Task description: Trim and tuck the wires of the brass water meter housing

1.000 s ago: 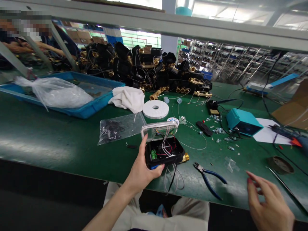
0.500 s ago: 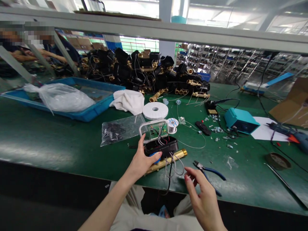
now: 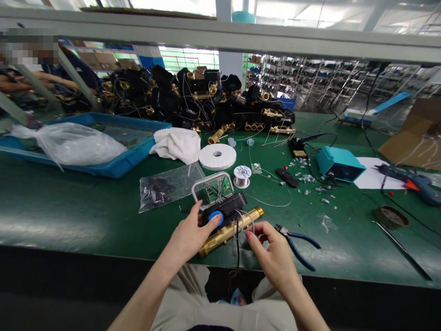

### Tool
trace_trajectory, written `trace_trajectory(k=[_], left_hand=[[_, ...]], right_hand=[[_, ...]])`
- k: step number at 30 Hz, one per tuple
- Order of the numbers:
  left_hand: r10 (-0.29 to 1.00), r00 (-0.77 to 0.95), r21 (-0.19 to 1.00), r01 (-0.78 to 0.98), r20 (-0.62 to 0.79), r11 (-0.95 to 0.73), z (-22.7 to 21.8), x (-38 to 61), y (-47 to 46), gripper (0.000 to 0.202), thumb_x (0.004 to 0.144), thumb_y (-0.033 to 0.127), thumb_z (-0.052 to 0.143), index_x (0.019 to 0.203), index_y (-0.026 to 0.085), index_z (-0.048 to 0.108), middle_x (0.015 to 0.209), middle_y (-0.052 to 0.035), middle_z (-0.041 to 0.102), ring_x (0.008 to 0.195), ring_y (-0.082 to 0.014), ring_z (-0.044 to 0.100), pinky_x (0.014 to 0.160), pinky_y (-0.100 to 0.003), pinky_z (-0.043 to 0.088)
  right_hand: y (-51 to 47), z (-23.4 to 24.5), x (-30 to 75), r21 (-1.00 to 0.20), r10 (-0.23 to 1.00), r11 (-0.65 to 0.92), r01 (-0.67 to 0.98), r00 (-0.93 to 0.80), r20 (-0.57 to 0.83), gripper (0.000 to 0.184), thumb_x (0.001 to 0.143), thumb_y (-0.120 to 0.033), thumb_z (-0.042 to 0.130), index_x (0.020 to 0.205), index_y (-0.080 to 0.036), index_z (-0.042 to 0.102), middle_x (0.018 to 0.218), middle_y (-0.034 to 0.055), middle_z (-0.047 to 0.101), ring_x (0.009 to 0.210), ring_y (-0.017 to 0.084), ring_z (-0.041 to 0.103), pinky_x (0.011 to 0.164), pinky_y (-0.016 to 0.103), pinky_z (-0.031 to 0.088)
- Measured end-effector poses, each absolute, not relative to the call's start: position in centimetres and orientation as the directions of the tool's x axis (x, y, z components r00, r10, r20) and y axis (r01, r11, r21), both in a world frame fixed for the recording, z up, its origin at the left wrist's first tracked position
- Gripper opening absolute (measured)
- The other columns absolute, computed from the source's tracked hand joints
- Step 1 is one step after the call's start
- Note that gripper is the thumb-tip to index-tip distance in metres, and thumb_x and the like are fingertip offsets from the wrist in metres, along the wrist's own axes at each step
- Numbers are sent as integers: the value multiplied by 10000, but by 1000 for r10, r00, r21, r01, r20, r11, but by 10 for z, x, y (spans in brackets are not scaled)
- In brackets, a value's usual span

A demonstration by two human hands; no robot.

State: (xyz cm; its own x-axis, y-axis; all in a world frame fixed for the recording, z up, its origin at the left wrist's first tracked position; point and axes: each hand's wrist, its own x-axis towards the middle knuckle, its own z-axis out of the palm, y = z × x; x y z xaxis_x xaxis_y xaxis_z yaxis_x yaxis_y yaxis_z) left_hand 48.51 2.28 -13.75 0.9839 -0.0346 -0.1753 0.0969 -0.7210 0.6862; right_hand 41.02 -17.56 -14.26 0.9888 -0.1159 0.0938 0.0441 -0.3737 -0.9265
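My left hand grips the left end of a black meter housing, its thumb over a blue round cap. The housing is tilted above a brass pipe body. Behind it a clear-rimmed lid stands open, a green circuit board inside and wires running into the housing. Grey cables loop out of the front, and a black cable hangs over the table edge. My right hand pinches the grey cable loop at its right side; its fingertips partly hide it.
Blue-handled cutters lie right of my right hand. A solder spool, white tape roll and plastic bag sit behind the meter. Farther off are a blue tray, piled brass meters and a teal box.
My right hand has moved left and closed on the grey cable loop. The housing has tilted in my left hand, bringing its blue cap into fuller view. The camera view has shifted slightly.
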Motion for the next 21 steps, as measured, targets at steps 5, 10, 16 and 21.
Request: trace_trajectory(k=[5,10,16,21], left_hand=[[-221,931,324,-313,289,-893,-111,487,15,431,836,435,502,1112,114,583,1098,-139,598,1059,-296,529,951,-426,393],[-410,877,353,-477,250,-805,-106,506,-19,256,874,344,476,930,144,626,941,-103,624,944,-250,555,866,-378,424],[-370,918,584,-381,144,-717,-113,515,-28,134,852,268,515,853,171,607,906,-60,649,858,-210,597,779,-330,438],[-326,921,715,-373,211,-591,-103,492,-15,141,865,275,495,836,187,600,895,-41,639,862,-191,589,779,-315,439]], right_hand=[[-179,-160,413,-960,-118,-265,-93,991,-63,282,836,-435,499,838,-173,603,756,25,621,670,138,552,614,264,432],[-178,-175,416,-951,-113,143,-274,950,-290,399,711,-538,622,798,-159,532,754,43,651,627,133,611,623,278,502],[-172,-178,414,-793,-2,435,-426,881,-474,544,576,-505,771,918,-149,542,856,94,678,753,176,665,766,330,518],[-155,-177,418,-758,55,533,-376,909,-413,477,661,-464,735,995,-162,577,1025,95,653,879,173,642,801,296,504]])
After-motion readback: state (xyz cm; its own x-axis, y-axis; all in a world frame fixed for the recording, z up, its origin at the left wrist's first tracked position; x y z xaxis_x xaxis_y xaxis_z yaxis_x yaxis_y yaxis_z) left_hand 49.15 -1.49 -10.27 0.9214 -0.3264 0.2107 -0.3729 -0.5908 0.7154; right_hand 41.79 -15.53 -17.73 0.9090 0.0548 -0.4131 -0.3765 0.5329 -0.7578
